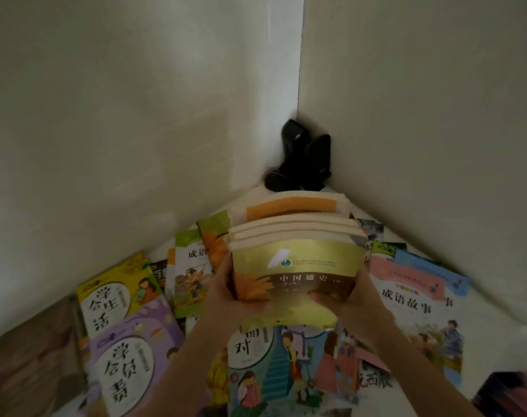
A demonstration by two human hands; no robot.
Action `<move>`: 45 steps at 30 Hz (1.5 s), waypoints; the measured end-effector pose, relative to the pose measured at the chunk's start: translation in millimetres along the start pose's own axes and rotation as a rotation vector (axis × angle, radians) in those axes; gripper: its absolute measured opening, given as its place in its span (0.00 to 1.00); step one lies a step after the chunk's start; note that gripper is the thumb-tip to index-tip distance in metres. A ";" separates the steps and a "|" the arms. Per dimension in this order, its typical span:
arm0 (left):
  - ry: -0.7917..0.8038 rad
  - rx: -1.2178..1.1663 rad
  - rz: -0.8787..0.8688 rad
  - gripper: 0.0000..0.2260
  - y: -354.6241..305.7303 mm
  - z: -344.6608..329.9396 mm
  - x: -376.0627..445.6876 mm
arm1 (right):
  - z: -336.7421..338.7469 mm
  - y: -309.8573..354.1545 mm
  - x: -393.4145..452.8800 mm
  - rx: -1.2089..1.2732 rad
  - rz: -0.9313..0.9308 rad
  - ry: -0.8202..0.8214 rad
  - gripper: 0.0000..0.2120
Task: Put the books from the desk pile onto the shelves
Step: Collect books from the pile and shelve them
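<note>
A stack of several thick gold-covered books (298, 263) is held up above the desk, page edges facing away from me. My left hand (226, 290) grips the stack's left side. My right hand (349, 299) grips its right side, thumb on the top cover. Under and around the stack, many thin picture books lie spread over the white desk: a purple one (132, 353) and a yellow one (114, 296) at left, a pink one (412, 305) at right, a blue one (274, 371) below my hands. No shelves are in view.
White walls meet in a corner straight ahead. A black device (304, 158) stands in that corner on the desk (494, 320). A dark object (509, 395) sits at the bottom right edge. A brown surface (24, 356) shows at the left.
</note>
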State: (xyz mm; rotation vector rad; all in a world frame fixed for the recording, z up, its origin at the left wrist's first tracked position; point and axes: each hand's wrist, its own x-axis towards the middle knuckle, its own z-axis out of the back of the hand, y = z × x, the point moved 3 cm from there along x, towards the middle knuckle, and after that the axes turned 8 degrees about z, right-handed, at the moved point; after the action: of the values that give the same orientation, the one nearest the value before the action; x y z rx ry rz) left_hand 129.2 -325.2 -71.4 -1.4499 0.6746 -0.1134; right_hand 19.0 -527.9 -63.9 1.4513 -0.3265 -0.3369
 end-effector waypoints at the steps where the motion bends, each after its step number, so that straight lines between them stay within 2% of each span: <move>1: -0.002 0.019 -0.022 0.45 4.2 1.6 -7.4 | -1.4 -0.9 -9.9 -0.024 0.002 -0.006 0.33; 5: -0.017 0.041 -0.036 0.42 20.9 6.0 -37.3 | -5.4 -11.8 -45.6 -0.107 -0.026 -0.004 0.27; 8: 0.032 0.076 -0.011 0.36 32.5 3.0 -50.4 | -12.1 -18.6 -59.4 -0.170 -0.048 0.000 0.23; 12: 0.050 0.062 0.017 0.33 47.0 -3.1 -55.2 | -11.9 -27.5 -58.5 -0.189 -0.010 -0.009 0.26; 16: -0.030 0.026 -0.006 0.35 48.4 -8.1 -56.2 | -13.9 -29.8 -57.6 -0.160 0.022 0.026 0.36; 20: -0.034 0.003 -0.034 0.35 44.2 -14.1 -61.7 | -10.5 -28.0 -67.6 -0.145 0.011 0.025 0.29; 25: 0.000 0.033 0.020 0.37 58.5 -5.9 -65.5 | -6.7 -35.8 -69.2 -0.235 -0.066 0.158 0.21; 29: 0.052 0.050 0.052 0.39 56.1 -5.2 -59.6 | -9.1 -37.9 -53.3 -0.205 -0.044 0.169 0.37; 33: -0.002 0.039 0.002 0.40 57.9 -3.0 -58.7 | -4.9 -36.5 -50.1 -0.187 -0.015 0.193 0.43; 36: -0.089 0.025 -0.028 0.35 64.9 0.5 -59.9 | -4.2 -39.1 -49.8 -0.184 -0.008 0.216 0.43; 39: -0.189 -0.024 -0.095 0.31 68.8 -4.9 -64.7 | -7.9 -37.5 -53.2 -0.166 0.027 0.158 0.38; 42: -0.241 -0.078 -0.140 0.34 60.1 -4.5 -75.1 | -13.5 -21.1 -60.8 -0.150 0.109 0.074 0.35; 45: -0.332 -0.104 -0.195 0.37 29.7 8.0 -96.9 | -28.1 14.2 -66.2 -0.084 0.179 0.077 0.33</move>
State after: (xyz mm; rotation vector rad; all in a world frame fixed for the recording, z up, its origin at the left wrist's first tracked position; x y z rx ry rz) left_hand 44.8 -268.8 -65.0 -1.5868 0.2708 0.0129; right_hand -29.2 -473.7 -53.3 1.3377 -0.3731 -0.1480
